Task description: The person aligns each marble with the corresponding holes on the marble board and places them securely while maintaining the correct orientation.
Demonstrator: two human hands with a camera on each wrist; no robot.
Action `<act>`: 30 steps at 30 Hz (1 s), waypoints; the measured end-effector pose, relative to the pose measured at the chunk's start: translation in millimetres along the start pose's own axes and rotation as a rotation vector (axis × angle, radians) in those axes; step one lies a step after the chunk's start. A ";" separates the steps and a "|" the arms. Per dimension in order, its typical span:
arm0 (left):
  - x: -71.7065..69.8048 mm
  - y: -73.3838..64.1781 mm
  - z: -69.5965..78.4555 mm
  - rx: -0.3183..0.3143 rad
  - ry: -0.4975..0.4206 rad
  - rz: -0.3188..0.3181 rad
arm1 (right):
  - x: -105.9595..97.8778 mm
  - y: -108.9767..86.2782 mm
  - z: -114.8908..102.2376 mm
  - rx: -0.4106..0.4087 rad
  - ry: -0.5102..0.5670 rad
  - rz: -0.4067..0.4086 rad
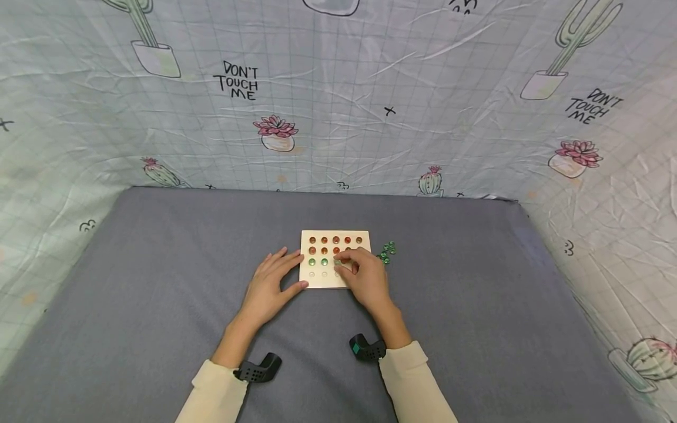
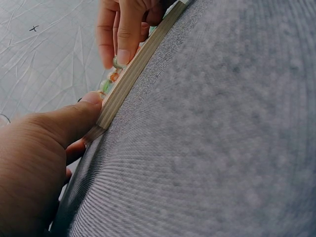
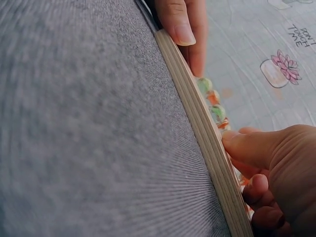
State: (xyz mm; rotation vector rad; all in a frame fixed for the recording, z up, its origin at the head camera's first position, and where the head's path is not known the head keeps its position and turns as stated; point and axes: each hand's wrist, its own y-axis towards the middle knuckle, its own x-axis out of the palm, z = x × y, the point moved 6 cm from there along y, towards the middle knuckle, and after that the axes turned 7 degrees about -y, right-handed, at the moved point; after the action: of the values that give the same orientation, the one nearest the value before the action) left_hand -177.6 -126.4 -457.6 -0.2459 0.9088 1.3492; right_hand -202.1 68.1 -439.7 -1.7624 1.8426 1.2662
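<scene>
A pale wooden board (image 1: pixel 334 282) with rows of round hollows lies flat on the grey cloth. Reddish-orange marbles (image 1: pixel 324 240) sit in the two far rows; two green marbles (image 1: pixel 324 262) fill the left of the third row. My right hand (image 1: pixel 366 280) is over the board, pinching a marble (image 2: pixel 117 62) between thumb and fingers at the third row, beside those green ones. It covers the board's near right part. My left hand (image 1: pixel 267 292) rests at the left edge, fingers spread and fairly straight, thumb at the near left corner (image 2: pixel 102 121).
Several loose green marbles (image 1: pixel 389 248) lie on the cloth just right of the board, close to my right hand. A grey cloth (image 1: pixel 465 305) covers the table. Patterned fabric (image 1: pixel 338 106) hangs behind and at both sides. Each wrist wears a black camera mount (image 1: pixel 259 369).
</scene>
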 end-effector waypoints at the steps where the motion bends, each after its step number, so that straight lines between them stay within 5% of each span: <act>1: -0.1 0.0 -0.2 0.000 0.001 0.000 | -0.1 0.2 -0.3 -0.002 0.001 0.004; 30: -0.4 0.9 -1.3 -0.001 -0.002 -0.004 | 3.3 1.4 -0.7 0.023 0.000 -0.003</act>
State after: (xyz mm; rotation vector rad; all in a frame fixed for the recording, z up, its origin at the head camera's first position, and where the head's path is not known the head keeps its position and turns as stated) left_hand -179.0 -127.4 -457.9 -0.2468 0.9057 1.3455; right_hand -203.8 65.3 -441.2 -1.7529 1.8467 1.2394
